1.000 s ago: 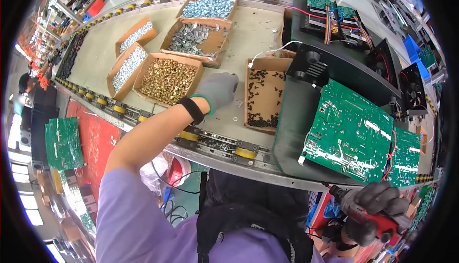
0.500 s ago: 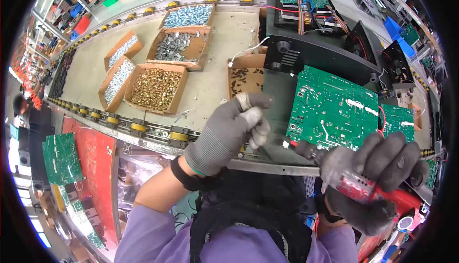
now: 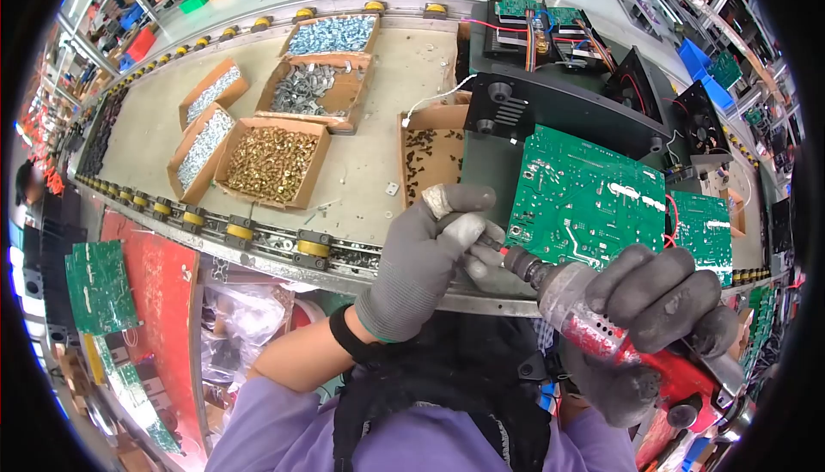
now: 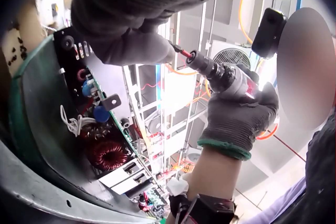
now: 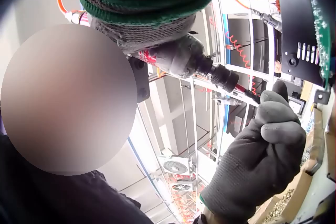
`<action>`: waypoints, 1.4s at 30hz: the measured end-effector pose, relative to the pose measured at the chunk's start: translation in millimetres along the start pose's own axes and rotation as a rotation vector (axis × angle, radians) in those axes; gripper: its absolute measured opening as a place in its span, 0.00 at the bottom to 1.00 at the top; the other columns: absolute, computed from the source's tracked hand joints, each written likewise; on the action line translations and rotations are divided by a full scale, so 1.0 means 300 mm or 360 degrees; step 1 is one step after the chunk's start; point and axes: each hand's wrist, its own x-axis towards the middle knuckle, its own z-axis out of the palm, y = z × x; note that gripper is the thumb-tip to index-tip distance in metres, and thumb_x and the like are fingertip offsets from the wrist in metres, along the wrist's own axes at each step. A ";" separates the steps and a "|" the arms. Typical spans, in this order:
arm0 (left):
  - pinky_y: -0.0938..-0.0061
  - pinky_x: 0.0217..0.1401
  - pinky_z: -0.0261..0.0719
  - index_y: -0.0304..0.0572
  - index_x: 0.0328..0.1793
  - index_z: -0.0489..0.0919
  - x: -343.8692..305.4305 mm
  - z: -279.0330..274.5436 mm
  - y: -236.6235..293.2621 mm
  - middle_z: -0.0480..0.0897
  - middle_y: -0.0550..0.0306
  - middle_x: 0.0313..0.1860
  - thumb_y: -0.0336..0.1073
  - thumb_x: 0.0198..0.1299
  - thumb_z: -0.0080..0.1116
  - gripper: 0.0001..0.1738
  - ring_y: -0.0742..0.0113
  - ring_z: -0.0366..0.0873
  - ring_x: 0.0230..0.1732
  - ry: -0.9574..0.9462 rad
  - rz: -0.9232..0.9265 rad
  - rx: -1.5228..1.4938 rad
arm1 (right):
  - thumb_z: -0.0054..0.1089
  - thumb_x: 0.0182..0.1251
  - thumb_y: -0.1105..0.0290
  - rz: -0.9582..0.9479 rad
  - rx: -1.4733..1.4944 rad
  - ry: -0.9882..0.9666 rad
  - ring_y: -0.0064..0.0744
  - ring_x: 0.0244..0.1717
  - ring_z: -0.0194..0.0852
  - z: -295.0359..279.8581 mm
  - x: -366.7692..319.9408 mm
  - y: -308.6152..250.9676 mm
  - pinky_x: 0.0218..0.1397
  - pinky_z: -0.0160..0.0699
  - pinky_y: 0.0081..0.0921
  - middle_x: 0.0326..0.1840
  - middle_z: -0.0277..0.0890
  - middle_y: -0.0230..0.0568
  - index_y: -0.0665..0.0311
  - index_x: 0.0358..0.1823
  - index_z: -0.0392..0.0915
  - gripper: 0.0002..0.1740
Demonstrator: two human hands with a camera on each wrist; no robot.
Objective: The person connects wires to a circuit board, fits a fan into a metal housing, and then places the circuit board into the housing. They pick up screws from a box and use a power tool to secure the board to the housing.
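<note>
In the head view my gloved right hand (image 3: 662, 309) grips a red and grey power screwdriver (image 3: 584, 300), its red-banded bit pointing left. My gloved left hand (image 3: 421, 253) is at the bit's tip with fingers curled, thumb and forefinger pinching a small dark screw, mostly hidden by the glove. The left wrist view shows the bit (image 4: 182, 51) reaching the left fingertips. Right beside the hands, a green circuit board (image 3: 584, 206) leans over a black metal chassis (image 3: 559, 120). Behind the left hand stands a cardboard box of dark screws (image 3: 438, 141), partly covered by that hand.
Left of the hands on the bench are a box of brass-coloured fasteners (image 3: 271, 163), a box of grey metal clips (image 3: 314, 94) and a box of bluish parts (image 3: 331, 36). A roller rail (image 3: 314, 249) runs along the front edge. A smaller green board (image 3: 700, 223) lies at right.
The left hand has come from beside the dark screw box to the screwdriver's bit. The right hand has raised the screwdriver from low at the right and brought it leftward.
</note>
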 end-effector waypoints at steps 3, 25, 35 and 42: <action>0.76 0.43 0.82 0.34 0.67 0.68 0.003 -0.028 -0.001 0.81 0.48 0.49 0.43 0.72 0.51 0.24 0.67 0.81 0.41 -0.0123 -0.0001 -0.0101 | 0.69 0.58 0.66 -0.0086 0.0140 0.0036 0.25 0.31 0.62 -0.021 0.001 0.012 0.27 0.68 0.23 0.37 0.68 0.33 0.58 0.55 0.70 0.25; 0.61 0.59 0.79 0.49 0.52 0.84 0.733 -0.711 0.263 0.84 0.49 0.53 0.39 0.59 0.58 0.16 0.50 0.82 0.56 0.0670 -0.0216 0.2973 | 0.74 0.54 0.67 0.0782 -0.0442 0.0071 0.30 0.27 0.69 -0.141 -0.119 -0.031 0.27 0.75 0.25 0.28 0.67 0.37 0.59 0.42 0.62 0.25; 0.61 0.59 0.77 0.50 0.50 0.84 0.673 -0.770 0.288 0.84 0.48 0.51 0.37 0.61 0.57 0.13 0.48 0.80 0.55 0.0715 -0.0093 0.2713 | 0.69 0.61 0.72 0.1012 -0.0176 -0.0342 0.44 0.40 0.74 -0.116 -0.029 -0.092 0.43 0.82 0.44 0.37 0.71 0.43 0.56 0.48 0.62 0.22; 0.70 0.37 0.79 0.46 0.51 0.84 0.467 -0.800 0.442 0.85 0.54 0.34 0.32 0.63 0.52 0.14 0.62 0.83 0.35 0.0646 0.0635 0.2337 | 0.71 0.56 0.71 0.0524 0.0247 -0.0041 0.32 0.24 0.70 -0.025 -0.075 -0.009 0.27 0.77 0.30 0.31 0.69 0.40 0.60 0.46 0.62 0.24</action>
